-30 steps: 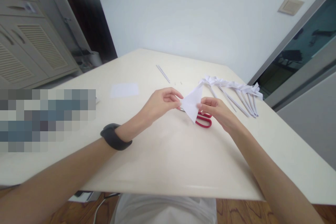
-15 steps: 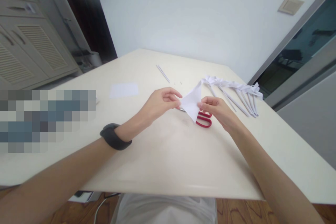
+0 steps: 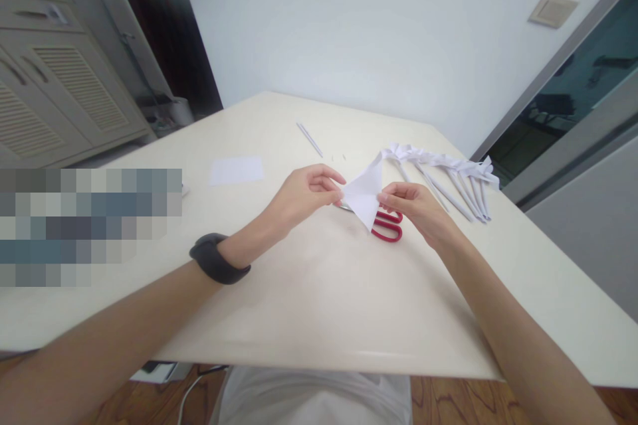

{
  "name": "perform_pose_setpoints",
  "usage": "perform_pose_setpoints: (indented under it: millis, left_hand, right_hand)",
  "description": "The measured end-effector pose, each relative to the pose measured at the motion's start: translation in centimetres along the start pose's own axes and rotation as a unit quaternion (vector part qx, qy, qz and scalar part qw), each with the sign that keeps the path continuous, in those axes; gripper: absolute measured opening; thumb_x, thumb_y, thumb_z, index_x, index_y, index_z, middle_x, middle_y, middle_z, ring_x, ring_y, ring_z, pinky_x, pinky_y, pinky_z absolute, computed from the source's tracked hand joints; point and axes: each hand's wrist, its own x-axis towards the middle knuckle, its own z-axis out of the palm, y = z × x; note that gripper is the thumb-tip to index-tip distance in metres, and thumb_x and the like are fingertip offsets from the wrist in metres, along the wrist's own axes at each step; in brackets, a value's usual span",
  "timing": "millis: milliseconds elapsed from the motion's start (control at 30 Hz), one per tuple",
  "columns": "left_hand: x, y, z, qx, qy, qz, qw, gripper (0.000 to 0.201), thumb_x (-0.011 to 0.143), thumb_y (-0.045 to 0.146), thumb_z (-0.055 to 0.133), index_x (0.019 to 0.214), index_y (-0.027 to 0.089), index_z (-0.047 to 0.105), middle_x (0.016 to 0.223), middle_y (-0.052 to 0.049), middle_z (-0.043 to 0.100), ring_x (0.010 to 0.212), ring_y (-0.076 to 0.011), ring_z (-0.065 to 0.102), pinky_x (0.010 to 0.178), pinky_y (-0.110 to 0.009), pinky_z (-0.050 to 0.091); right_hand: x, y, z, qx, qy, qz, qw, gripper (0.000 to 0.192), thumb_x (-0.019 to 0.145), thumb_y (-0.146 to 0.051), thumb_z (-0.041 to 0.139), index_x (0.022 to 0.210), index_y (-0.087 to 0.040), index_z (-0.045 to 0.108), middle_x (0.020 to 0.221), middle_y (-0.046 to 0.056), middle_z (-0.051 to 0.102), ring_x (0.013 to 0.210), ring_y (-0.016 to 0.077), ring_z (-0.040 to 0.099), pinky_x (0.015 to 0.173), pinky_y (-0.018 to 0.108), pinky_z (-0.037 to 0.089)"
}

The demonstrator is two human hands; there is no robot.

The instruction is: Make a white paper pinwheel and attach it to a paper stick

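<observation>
White paper triangle (image 3: 365,194) pinched between both hands, held just above the counter (image 3: 319,292).

Left hand (image 3: 304,196) nips the triangle's left corner, thumb and fingertips closed on it; right hand (image 3: 416,206) clamps the right edge the same way, other fingers loosely curled. Red-handled scissors (image 3: 386,226) lie on the counter right beneath the paper. A row of rolled paper sticks (image 3: 448,176) lies beyond the right hand.
</observation>
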Motion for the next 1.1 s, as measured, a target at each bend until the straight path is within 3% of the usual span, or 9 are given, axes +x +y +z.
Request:
perform_pose_setpoints:
  millis: [1100]
  left_hand:
    - [0.0, 0.28, 0.14, 0.009, 0.004, -0.007, 1.0, 0.017, 0.072, 0.021, 0.061, 0.089, 0.018, 0.062, 0.071, -0.001, 0.067, 0.074, -0.0173, 0.065, 0.071, -0.028, 0.047]
  right_hand:
    - [-0.08, -0.34, 0.29, -0.017, 0.048, -0.006, 0.999, 0.019, 0.072, -0.034, 0.066, 0.068, -0.017, 0.061, 0.071, 0.0, 0.06, 0.064, 0.0108, 0.049, 0.062, 0.026, 0.037]
